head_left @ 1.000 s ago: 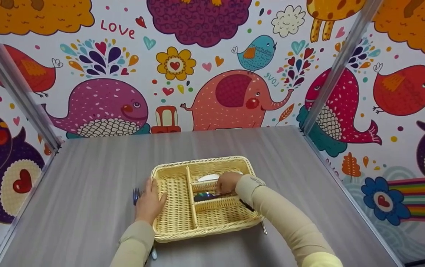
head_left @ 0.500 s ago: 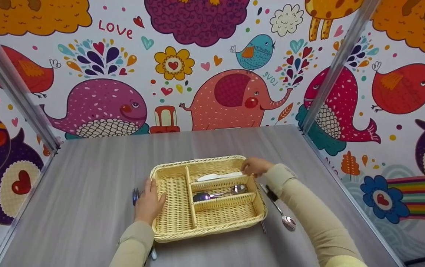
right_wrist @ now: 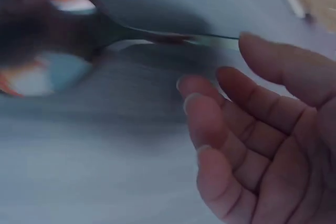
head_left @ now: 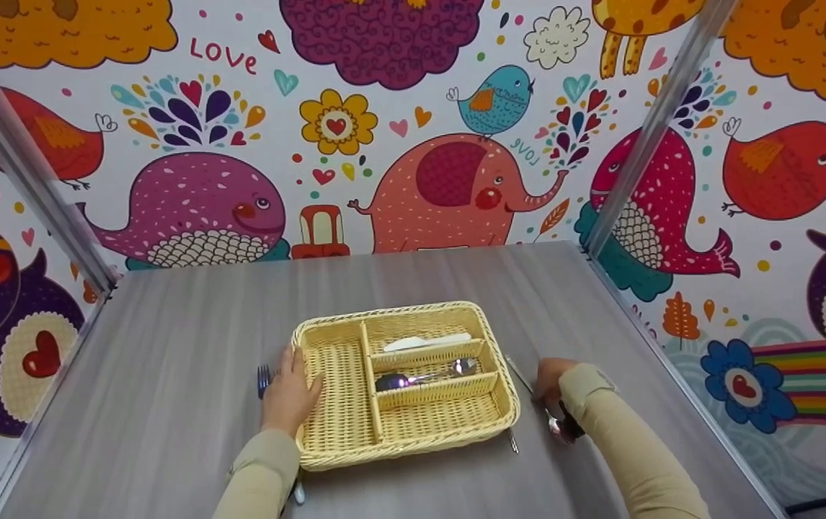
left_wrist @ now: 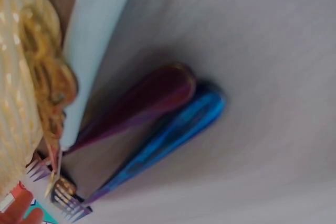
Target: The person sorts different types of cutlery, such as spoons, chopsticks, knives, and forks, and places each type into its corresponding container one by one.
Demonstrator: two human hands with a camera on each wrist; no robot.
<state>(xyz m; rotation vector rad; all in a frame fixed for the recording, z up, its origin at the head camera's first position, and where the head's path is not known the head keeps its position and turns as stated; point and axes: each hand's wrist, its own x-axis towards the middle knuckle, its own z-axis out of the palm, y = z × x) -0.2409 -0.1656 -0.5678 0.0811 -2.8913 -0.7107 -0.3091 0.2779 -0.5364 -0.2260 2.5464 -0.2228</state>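
My left hand (head_left: 290,393) rests against the left rim of a wicker cutlery basket (head_left: 406,456), with the thumb over the inside. Right of the basket, my right hand (head_left: 551,380) is over a spoon (head_left: 558,428) lying on the table. In the right wrist view, the thumb touches or nearly touches the spoon's handle (right_wrist: 199,39); the other fingers are loosely bent and apart from it. A white-looking knife (head_left: 427,342) lies in the basket's back right compartment. Spoons (head_left: 465,367) lie in the middle right one.
Left of the basket lie a blue fork (left_wrist: 173,135), a purple-handled fork (left_wrist: 142,98), a pale handle (left_wrist: 94,51) and a gold ornate handle (left_wrist: 50,72). A thin utensil end (head_left: 513,441) pokes out at the basket's right. Printed panels stand around the grey table (head_left: 204,324).
My right hand has moved from the middle compartment, past the basket's back right corner, to the spoon on the right. A silver spoon now shows in the middle compartment. My left hand stays put.
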